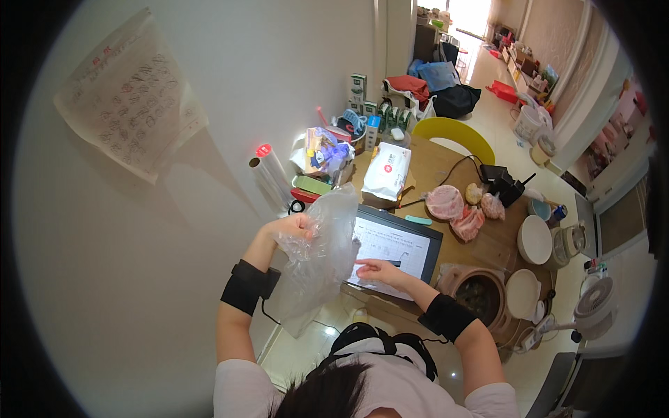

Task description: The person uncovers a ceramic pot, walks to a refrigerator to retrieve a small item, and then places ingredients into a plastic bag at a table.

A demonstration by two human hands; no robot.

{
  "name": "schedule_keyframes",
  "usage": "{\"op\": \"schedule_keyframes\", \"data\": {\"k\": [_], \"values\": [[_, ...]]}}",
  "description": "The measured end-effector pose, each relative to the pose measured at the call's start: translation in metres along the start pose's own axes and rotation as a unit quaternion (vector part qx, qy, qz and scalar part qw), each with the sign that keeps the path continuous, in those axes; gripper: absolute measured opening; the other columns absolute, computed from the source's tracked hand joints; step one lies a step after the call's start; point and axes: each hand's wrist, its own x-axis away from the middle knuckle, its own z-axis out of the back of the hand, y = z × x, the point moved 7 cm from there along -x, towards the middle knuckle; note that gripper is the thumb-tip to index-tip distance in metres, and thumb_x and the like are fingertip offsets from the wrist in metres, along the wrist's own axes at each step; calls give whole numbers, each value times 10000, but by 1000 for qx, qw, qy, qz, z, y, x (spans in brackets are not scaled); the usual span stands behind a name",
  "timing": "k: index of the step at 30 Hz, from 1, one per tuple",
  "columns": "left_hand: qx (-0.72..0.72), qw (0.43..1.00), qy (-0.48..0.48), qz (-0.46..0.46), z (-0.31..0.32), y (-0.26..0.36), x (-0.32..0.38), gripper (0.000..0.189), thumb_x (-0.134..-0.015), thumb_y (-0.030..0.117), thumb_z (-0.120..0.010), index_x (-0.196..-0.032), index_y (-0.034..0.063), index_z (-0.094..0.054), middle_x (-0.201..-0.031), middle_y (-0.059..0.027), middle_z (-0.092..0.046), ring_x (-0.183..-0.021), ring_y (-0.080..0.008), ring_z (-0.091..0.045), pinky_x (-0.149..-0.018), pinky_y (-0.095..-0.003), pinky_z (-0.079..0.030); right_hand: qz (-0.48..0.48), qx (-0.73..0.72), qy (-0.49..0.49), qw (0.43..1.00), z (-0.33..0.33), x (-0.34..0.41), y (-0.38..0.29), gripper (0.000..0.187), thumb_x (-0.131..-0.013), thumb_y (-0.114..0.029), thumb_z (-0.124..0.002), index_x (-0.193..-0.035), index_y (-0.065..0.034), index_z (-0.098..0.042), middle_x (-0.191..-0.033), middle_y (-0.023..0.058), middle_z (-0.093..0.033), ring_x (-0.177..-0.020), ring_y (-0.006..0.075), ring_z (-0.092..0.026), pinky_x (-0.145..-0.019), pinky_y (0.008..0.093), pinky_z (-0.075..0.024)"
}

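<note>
My left hand [293,227] grips the upper left edge of a crumpled clear plastic bag [326,251], which hangs down past the table's front edge. My right hand [380,274] is beside the bag's right edge, fingers extended and a little apart, with nothing visible in them. Whether its fingertips touch the plastic is hard to tell. Below that hand lies a dark-framed flat panel [435,253] with a bright, printed-looking face, partly covered by the bag. Both forearms wear black bands with cables.
On the wooden table [491,253] are a wipes pack [387,171], several bagged pieces of raw meat [444,202], a black router-like device [509,189], a brown clay pot [499,292] and bowls [534,239]. Film rolls [274,177] stand by the wall. A fan [595,303] is at right.
</note>
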Motion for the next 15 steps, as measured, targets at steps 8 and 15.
{"op": "schedule_keyframes", "data": {"k": [8, 15], "values": [[-298, 951, 83, -2, -23, 17, -42, 364, -657, 327, -711, -611, 35, -498, -539, 36, -431, -527, -52, -405, -469, -239, -329, 73, -16, 142, 987, 6, 1, -109, 323, -811, -277, -560, -1021, -32, -545, -916, 51, -575, -823, 97, -542, -736, 226, -435], [-382, 894, 224, -74, -61, 61, -77, 357, -718, 333, -650, -619, -2, -579, -481, -1, -480, -453, -69, -422, -432, -247, -335, 93, -45, 265, 959, 47, 40, -152, 215, -805, -200, -558, -902, -10, -581, -873, 51, -590, -771, 109, -559, -684, 253, -470]]}}
